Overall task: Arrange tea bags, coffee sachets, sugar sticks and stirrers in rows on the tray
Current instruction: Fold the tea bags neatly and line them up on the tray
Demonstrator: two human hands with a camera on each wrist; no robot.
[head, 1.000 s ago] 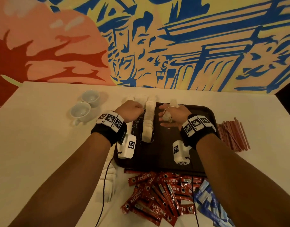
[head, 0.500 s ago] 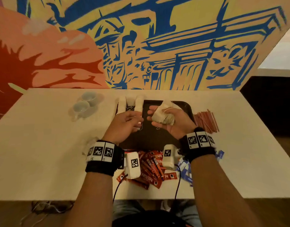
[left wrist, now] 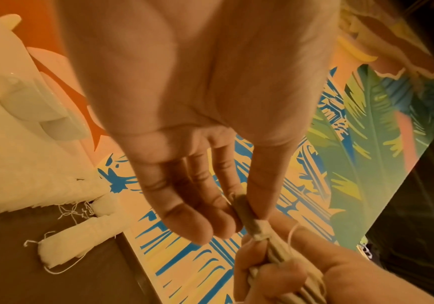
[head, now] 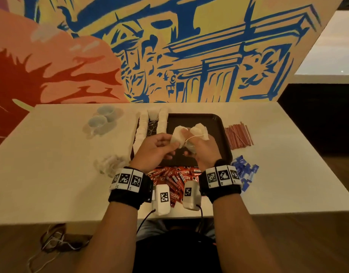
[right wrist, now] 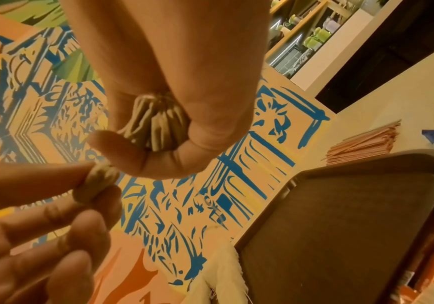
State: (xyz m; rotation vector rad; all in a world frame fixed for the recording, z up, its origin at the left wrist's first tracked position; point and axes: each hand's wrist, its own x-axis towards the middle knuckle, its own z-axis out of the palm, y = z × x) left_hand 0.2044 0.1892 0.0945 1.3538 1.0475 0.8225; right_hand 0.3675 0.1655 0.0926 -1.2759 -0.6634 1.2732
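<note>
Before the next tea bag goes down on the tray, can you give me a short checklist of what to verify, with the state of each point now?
1. Right hand grips the bunch of tea bags: ok.
2. Left hand pinches one tea bag at its edge: ok.
3. That bag is free of the bunch: not ok; a string loops around the bags between the hands.
4. Bare space on the tray beside the tea bag rows: ok.
5. Rows already laid are straight: ok, though loose strings lie between them.
6. Coffee sachets, sugar sticks and stirrers are on the tray: not ok, all on the table.
</note>
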